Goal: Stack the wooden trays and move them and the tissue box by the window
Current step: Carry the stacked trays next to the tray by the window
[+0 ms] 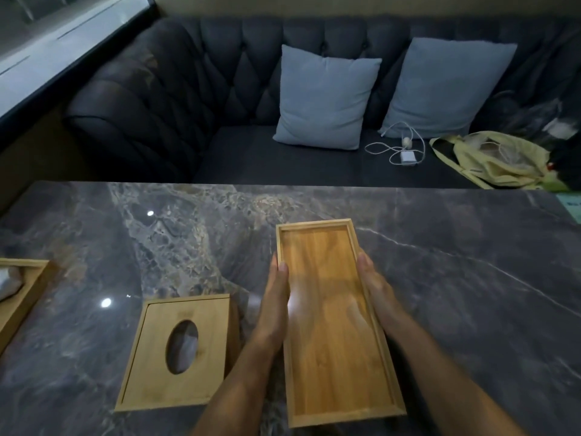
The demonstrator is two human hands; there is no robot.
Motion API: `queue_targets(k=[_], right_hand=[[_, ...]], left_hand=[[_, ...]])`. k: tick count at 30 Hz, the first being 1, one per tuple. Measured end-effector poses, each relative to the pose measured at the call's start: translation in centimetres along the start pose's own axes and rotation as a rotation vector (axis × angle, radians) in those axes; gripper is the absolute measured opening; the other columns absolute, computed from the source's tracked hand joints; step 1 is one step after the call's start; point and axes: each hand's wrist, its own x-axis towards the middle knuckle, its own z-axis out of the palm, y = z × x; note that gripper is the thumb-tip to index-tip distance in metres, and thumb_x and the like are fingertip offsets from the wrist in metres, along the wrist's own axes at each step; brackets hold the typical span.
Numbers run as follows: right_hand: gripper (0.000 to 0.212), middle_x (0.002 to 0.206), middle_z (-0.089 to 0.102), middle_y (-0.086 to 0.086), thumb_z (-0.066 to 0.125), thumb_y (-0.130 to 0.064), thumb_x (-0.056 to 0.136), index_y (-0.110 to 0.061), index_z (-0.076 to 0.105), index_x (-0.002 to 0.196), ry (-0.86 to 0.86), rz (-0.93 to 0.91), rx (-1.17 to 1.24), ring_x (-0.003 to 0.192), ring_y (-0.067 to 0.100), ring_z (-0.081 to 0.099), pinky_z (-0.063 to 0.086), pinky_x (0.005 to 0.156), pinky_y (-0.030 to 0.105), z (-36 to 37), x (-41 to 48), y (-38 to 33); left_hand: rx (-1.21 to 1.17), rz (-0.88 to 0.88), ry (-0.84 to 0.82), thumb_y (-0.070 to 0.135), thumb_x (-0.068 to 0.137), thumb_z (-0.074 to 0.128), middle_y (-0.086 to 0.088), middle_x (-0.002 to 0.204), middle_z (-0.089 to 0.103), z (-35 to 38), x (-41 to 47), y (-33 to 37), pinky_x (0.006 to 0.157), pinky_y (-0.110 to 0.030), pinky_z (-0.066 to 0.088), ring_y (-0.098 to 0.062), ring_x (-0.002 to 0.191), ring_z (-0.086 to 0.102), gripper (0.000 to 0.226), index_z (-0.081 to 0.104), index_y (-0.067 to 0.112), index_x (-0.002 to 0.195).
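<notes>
A long wooden tray (333, 322) is held over the dark marble table (456, 294), its length running away from me. My left hand (276, 294) grips its left rim and my right hand (374, 284) grips its right rim. To the left of it a wooden tissue box (176, 354) with an oval slot stands on the table. A second wooden tray (22, 297) with white tissue in it lies at the table's left edge, partly cut off by the frame.
A dark tufted sofa (176, 99) with two grey cushions (323, 96) stands behind the table. A white charger cable (399, 146) and a yellow bag (490, 158) lie on its seat. The window (47, 42) is at the far left.
</notes>
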Motion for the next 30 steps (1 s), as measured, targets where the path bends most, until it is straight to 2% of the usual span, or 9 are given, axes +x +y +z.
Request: queue_targets(k=[5, 9, 14, 17, 20, 22, 24, 27, 30], right_hand=[[0.065, 0.145, 0.043, 0.012, 0.03, -0.052, 0.089, -0.015, 0.037, 0.141, -0.004, -0.01, 0.028, 0.134, 0.025, 0.039, 0.028, 0.113, 0.051, 0.0, 0.1, -0.1], [0.071, 0.145, 0.045, 0.01, 0.032, -0.061, 0.083, -0.02, 0.038, 0.141, -0.033, 0.014, 0.041, 0.133, 0.025, 0.041, 0.03, 0.112, 0.052, -0.1, -0.7, -0.7], [0.066, 0.117, 0.064, 0.01, 0.036, -0.063, 0.082, -0.02, 0.052, 0.129, -0.062, -0.059, 0.085, 0.102, 0.022, 0.063, 0.052, 0.091, 0.046, -0.4, -1.9, -4.6], [0.068, 0.106, 0.067, 0.007, 0.04, -0.065, 0.078, -0.019, 0.054, 0.126, -0.066, -0.121, 0.103, 0.087, 0.016, 0.07, 0.058, 0.066, 0.029, 0.1, -3.0, -7.8], [0.072, 0.098, 0.074, 0.004, 0.041, -0.066, 0.076, -0.015, 0.057, 0.124, -0.051, -0.167, 0.134, 0.083, 0.013, 0.072, 0.056, 0.057, 0.021, 1.6, -4.6, -10.6], [0.067, 0.092, 0.077, 0.0, 0.037, -0.062, 0.081, -0.014, 0.059, 0.122, -0.065, -0.206, 0.157, 0.084, 0.013, 0.072, 0.056, 0.057, 0.021, 3.2, -5.8, -12.6], [0.069, 0.104, 0.074, 0.005, 0.036, -0.064, 0.08, -0.016, 0.058, 0.125, -0.087, -0.222, 0.17, 0.09, 0.015, 0.071, 0.057, 0.06, 0.023, 5.4, -6.9, -14.3], [0.065, 0.114, 0.068, 0.009, 0.035, -0.063, 0.086, -0.019, 0.055, 0.128, -0.15, -0.229, 0.175, 0.091, 0.014, 0.071, 0.056, 0.057, 0.02, 9.6, -8.6, -16.1], [0.061, 0.116, 0.067, 0.008, 0.033, -0.061, 0.089, -0.02, 0.053, 0.13, -0.217, -0.208, 0.168, 0.088, 0.014, 0.071, 0.055, 0.054, 0.019, 14.5, -10.1, -16.6]], left_hand=[[-0.037, 0.007, -0.004, 0.043, 0.096, 0.033, -0.014, 0.147, 0.04, 0.0, 0.2, -0.2, 0.114, -0.057, 0.026, -0.03, 0.137, 0.037, 0.055, 0.032, 0.016, 0.143], [-0.054, 0.006, -0.009, 0.039, 0.095, 0.032, -0.006, 0.155, 0.03, 0.0, -0.1, -0.2, 0.117, -0.053, 0.022, -0.023, 0.142, 0.028, 0.056, 0.022, 0.023, 0.148], [-0.048, 0.093, -0.052, 0.033, 0.099, 0.03, -0.005, 0.153, 0.032, 0.3, -1.2, 2.5, 0.114, -0.053, 0.029, -0.023, 0.139, 0.034, 0.051, 0.019, 0.025, 0.149], [-0.018, 0.183, -0.075, 0.032, 0.099, 0.031, 0.002, 0.144, 0.044, -0.1, -2.1, 5.9, 0.107, -0.038, 0.042, -0.012, 0.129, 0.046, 0.046, 0.029, 0.026, 0.145], [0.046, 0.293, -0.122, 0.033, 0.099, 0.033, 0.016, 0.125, 0.054, -1.4, -3.5, 9.6, 0.081, -0.013, 0.052, 0.009, 0.106, 0.059, 0.037, 0.036, 0.034, 0.136], [0.046, 0.316, -0.121, 0.037, 0.098, 0.034, 0.007, 0.141, 0.047, -2.8, -5.0, 12.0, 0.097, -0.023, 0.047, 0.0, 0.12, 0.053, 0.049, 0.028, 0.027, 0.145], [0.038, 0.341, -0.106, 0.04, 0.097, 0.034, -0.001, 0.147, 0.043, -4.6, -7.1, 14.0, 0.107, -0.038, 0.041, -0.015, 0.128, 0.048, 0.052, 0.024, 0.027, 0.147], [0.046, 0.419, -0.07, 0.035, 0.099, 0.032, -0.006, 0.135, 0.055, -8.2, -9.9, 15.9, 0.099, -0.037, 0.048, -0.02, 0.119, 0.056, 0.042, 0.04, 0.025, 0.139], [0.028, 0.406, -0.018, 0.036, 0.098, 0.033, -0.008, 0.131, 0.058, -12.9, -12.7, 16.7, 0.087, -0.032, 0.054, -0.021, 0.115, 0.06, 0.042, 0.042, 0.023, 0.138]])
